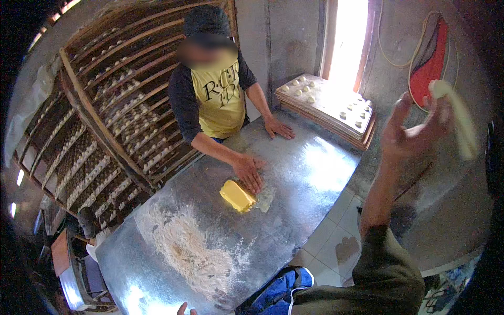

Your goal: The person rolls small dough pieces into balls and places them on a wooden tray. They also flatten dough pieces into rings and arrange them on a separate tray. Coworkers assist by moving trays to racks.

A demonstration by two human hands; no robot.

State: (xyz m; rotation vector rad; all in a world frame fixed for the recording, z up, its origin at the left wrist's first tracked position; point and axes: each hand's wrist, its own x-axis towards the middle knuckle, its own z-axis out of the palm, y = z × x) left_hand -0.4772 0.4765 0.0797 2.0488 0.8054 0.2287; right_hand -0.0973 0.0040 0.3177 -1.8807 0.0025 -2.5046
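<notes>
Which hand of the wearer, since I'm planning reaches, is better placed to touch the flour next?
Probably the left hand: its fingertips show at the picture's lower edge, near the flour, though most is out of view. The right hand is raised far off, a blurred pale strip at its fingers.

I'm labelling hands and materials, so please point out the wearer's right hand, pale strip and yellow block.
Right hand (412,137): head view, middle of the hand.
Pale strip (462,122): head view, its blurred middle.
Yellow block (237,197): head view, its top face.
</notes>
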